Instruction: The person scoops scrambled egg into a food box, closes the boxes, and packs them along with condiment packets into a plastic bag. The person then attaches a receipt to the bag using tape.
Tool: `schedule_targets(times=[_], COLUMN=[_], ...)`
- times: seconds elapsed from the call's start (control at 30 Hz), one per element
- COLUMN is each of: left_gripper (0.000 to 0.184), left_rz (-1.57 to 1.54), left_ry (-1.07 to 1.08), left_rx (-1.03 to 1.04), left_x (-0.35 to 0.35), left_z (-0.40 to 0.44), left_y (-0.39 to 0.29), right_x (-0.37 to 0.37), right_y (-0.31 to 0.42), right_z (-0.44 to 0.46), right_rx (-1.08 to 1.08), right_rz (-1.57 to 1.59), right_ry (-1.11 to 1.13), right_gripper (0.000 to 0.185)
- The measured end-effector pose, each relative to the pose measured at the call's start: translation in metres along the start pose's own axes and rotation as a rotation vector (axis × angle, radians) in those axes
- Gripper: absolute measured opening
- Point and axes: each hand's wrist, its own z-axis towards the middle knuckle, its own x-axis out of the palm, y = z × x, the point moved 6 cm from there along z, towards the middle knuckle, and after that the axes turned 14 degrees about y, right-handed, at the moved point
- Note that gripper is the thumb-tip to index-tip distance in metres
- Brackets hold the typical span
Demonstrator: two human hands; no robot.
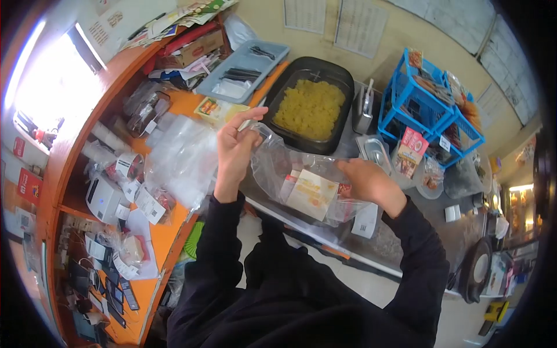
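Observation:
My left hand (233, 152) pinches one edge of a clear plastic bag (268, 163), with a finger stretched out above it. My right hand (369, 181) is closed on the bag's other side. Inside the bag lies a white, box-like package (311, 194) with yellowish marks on top and some red-printed pieces beside it. A white printed slip (365, 221) hangs by the bag's lower right. Just beyond the bag is a black tray (350, 87) of yellow food (309, 110).
A pile of clear bags (183, 153) lies on the orange counter at left, near several tied bags with paper slips. A light-blue tray (204, 88) holds black cutlery. Blue baskets (400, 116) with packets stand at right. A black pan (473, 269) sits at the far right.

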Motion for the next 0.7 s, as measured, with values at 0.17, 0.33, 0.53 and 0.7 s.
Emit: schedule_targets(times=[0.17,0.33,0.53,0.7], left_gripper=[0.039,0.037,0.045,0.016], left_rz=[0.415,0.536,-0.455,-0.430], left_ry=[-0.004,0.284,0.445,0.742], left_rx=[0.094,0.113,-0.507,-0.808], left_x=[-0.025,-0.023,-0.040,-0.078], left_z=[0.002,-0.007,-0.046,-0.033], left_y=[-0.012,0.013,0.116,0.126], right_x=[-0.024,-0.154,-0.176,-0.132], right_y=[0.024,0.077,0.074,0.085], right_z=[0.031,0.135,0.484,0.586], right_rx=[-0.331,-0.621,-0.368,-0.005], right_rz=[-0.011,0.351,0.162,-0.144], right_ry=[0.128,0.114,-0.384,-0.495], right_gripper=[0.065,0.036,0.034,0.053])
